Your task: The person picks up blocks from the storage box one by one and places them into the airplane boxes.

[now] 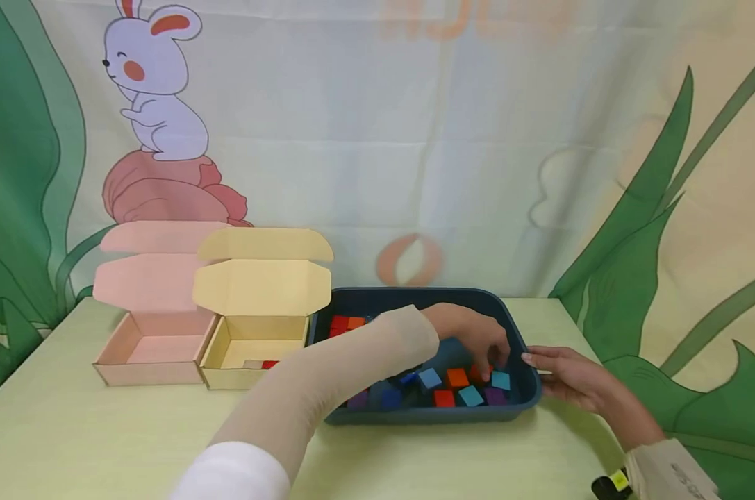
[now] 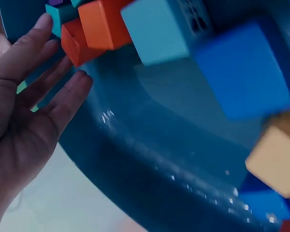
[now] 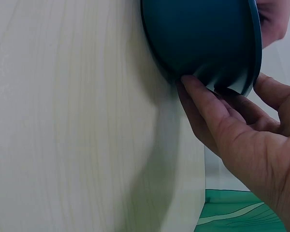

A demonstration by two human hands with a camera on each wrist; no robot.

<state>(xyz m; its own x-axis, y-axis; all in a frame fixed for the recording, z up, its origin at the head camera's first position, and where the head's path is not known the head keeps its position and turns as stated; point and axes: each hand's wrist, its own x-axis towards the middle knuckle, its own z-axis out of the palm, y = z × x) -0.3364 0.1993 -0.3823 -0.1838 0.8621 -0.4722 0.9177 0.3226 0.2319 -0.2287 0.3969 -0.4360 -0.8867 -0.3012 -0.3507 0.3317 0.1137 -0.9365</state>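
My left hand [image 1: 482, 337] reaches down into the right end of a dark blue plastic bin [image 1: 427, 415]. In the left wrist view its fingers are spread, with fingertips right at an orange block [image 2: 77, 43] that sits tilted. A teal block [image 1: 501, 380] lies beside these fingertips. More blocks lie about the bin floor, among them a red block [image 1: 444, 398], a purple block [image 1: 495, 396] and a light blue block [image 1: 430, 379]. At the bin's right end my right hand [image 1: 571, 378] grips the rim, thumb at the top edge and fingers [image 3: 208, 104] against the outside wall.
Left of the bin stand an open yellow box [image 1: 233, 378], with a red block [image 1: 269, 364] visible inside, and an open pink box [image 1: 148, 375]. Behind the table [image 1: 102, 444] hangs a printed cloth [image 1: 327, 139]. A black object [image 1: 610, 488] shows by my right sleeve.
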